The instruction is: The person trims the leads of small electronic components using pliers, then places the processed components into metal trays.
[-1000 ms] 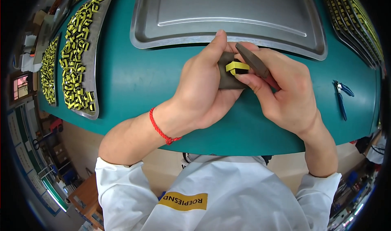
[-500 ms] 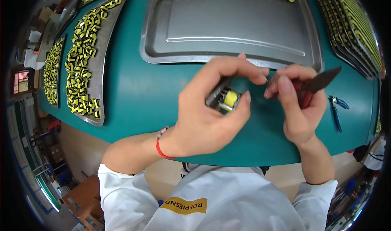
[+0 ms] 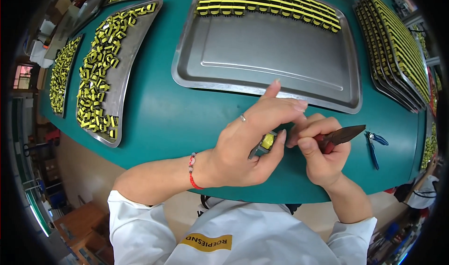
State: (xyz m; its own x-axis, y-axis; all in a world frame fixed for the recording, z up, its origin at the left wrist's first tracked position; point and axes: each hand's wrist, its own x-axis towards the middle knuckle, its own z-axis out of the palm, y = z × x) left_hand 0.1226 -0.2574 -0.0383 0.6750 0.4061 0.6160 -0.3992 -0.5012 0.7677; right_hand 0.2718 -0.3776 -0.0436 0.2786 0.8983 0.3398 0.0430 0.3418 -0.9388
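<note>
Left hand [image 3: 243, 148] now back-up; pliers [image 3: 347, 134] in right hand [image 3: 323, 164] now point right, away from yellow part [image 3: 268, 141]; tray rows [image 3: 266, 5] now show.

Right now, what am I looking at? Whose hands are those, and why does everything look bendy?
There's no robot: these are one person's bare hands. A camera worn on their head looks down, and its wide fisheye lens bends straight edges. The left hand holds a small part with yellow on it. The right hand holds a red-handled tool. On the green table are a big metal tray with neat yellow-and-black rows, jumbled pieces at left, and blue-handled cutters at right.
</note>
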